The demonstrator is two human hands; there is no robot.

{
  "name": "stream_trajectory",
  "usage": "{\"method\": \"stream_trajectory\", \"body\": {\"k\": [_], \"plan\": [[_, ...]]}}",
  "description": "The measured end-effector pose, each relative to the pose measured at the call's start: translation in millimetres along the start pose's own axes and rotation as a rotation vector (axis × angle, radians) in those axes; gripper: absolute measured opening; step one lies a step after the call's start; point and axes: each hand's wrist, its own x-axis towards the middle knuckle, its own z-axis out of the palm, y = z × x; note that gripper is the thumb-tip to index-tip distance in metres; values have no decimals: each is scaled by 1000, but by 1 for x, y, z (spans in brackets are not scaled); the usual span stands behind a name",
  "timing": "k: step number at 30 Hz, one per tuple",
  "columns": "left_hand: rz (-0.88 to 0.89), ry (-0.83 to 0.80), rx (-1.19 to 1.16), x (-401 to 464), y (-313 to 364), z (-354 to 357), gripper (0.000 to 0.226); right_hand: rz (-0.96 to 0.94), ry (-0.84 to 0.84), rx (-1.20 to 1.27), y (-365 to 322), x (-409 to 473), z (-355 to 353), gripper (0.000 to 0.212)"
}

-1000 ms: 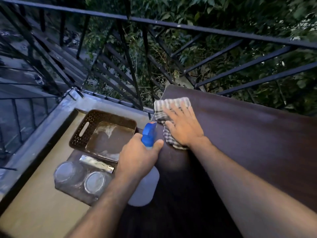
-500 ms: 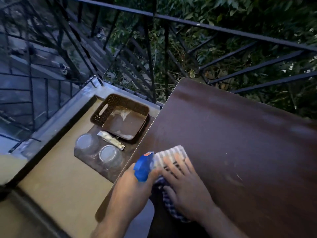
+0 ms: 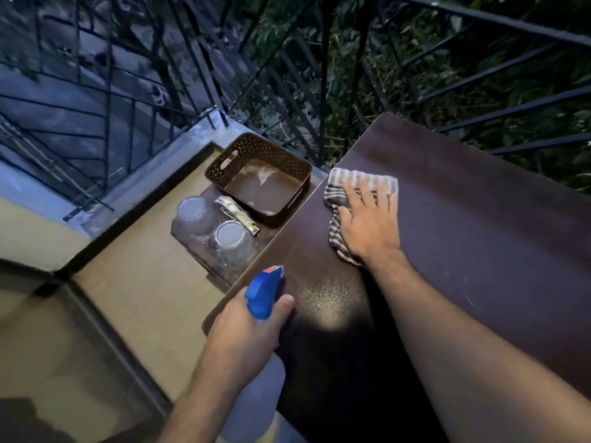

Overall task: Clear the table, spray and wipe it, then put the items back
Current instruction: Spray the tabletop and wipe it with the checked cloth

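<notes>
The dark brown table (image 3: 473, 225) fills the right of the head view. My right hand (image 3: 371, 225) presses flat on a striped checked cloth (image 3: 358, 180) near the table's far left edge. My left hand (image 3: 246, 337) grips a spray bottle (image 3: 263, 292) with a blue trigger head and a pale body, held at the table's near left edge. A wet sheen shows on the tabletop between my hands. On the floor to the left lie a brown perforated basket (image 3: 256, 155), two upturned glass jars (image 3: 195, 212) and a small silver packet (image 3: 236, 214).
A black metal railing (image 3: 323, 91) runs close behind the table and along the balcony's left side, with foliage beyond. The floor items rest on a dark mat beside the table's left edge. A grey raised ledge (image 3: 166, 155) borders the tan balcony floor (image 3: 144, 282).
My right hand has pushed the cloth away from me, from beside the spray bottle to the table's far left area. The left hand still holds the bottle, and the view has shifted.
</notes>
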Motion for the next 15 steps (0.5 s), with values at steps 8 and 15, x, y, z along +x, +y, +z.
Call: {"method": "stream_trajectory", "body": {"k": [8,15], "plan": [[-62,-14,86,-20,-15,-14,69,-194,-50,16,-9,-91,12,59],[-103,32,6,-41,-29,-20,66,-374,-157,26,-39,-168,18,62]]}}
